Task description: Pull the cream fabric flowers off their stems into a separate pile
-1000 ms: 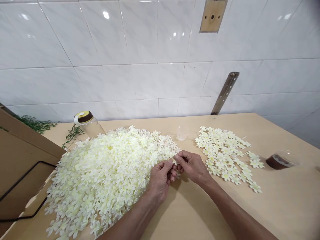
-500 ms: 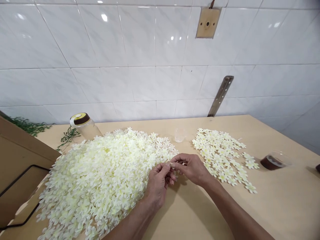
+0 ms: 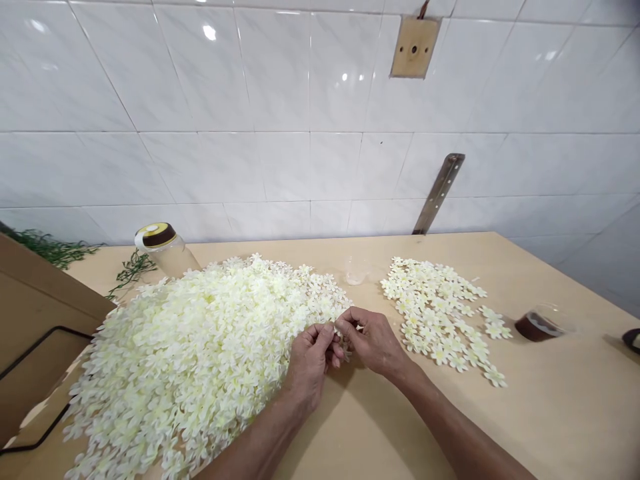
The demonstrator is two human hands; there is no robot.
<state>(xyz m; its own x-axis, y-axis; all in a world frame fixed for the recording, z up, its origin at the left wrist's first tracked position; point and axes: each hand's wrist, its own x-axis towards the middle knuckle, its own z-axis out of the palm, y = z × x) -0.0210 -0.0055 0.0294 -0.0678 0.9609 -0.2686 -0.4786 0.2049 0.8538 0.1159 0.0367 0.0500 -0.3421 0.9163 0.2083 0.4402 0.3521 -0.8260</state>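
My left hand (image 3: 311, 360) is closed, thumb and fingers pinched together at the right edge of a large heap of white artificial flowers (image 3: 215, 347). Pale petals of an artificial flower (image 3: 349, 355) show just under the fingertips, mostly covered by the hands. Right beside it, my right hand (image 3: 371, 339) is pinched too, its fingertips meeting those of the left. Whatever lies between the right fingertips is too small and too hidden to make out. Both hands hover just above the table's near middle.
Loose flowers (image 3: 435, 307) lie spread at the right. A small clear cup (image 3: 356, 272) stands behind my hands, a cup of dark liquid (image 3: 540, 325) far right. On the left are a capped bottle (image 3: 170, 250), green sprigs (image 3: 133, 270) and a cardboard box (image 3: 45, 320). A tiled wall (image 3: 280, 167) closes the back.
Both hands stay pinched together at nearly the same spot. My right fingers have shifted slightly at the tips. The whole view has moved a little.
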